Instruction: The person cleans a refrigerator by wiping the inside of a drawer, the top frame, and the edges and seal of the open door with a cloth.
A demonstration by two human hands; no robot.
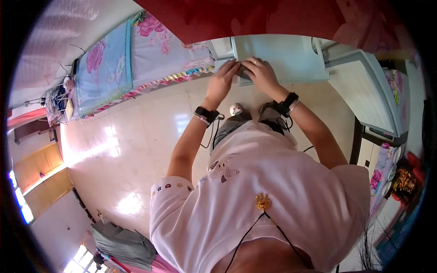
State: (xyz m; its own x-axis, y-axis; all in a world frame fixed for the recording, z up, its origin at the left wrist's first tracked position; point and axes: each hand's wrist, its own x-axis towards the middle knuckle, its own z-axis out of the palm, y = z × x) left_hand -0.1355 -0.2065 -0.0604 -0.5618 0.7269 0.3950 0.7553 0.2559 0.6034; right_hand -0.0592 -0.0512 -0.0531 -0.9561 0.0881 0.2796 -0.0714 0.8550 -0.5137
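Observation:
My left hand [221, 81] and my right hand [261, 76] meet over the front left corner of a pale, see-through shelf or drawer [277, 57]. Between them is a small grey-brown piece [243, 71], soft-looking like a cloth or sponge; its exact kind is hidden by the fingers. The right fingers bend over it from above, with a ring on one of them. From the left, the other hand's fingers press together against its edge. Both wrists carry black straps with cords.
A pale cabinet or refrigerator door [364, 91] stands swung out on the right. Overhead is a dark red surface [259, 18]. Floral fabric [168, 54] with a ruffled edge covers something at the left. Shiny tiles [150, 118] make up the floor.

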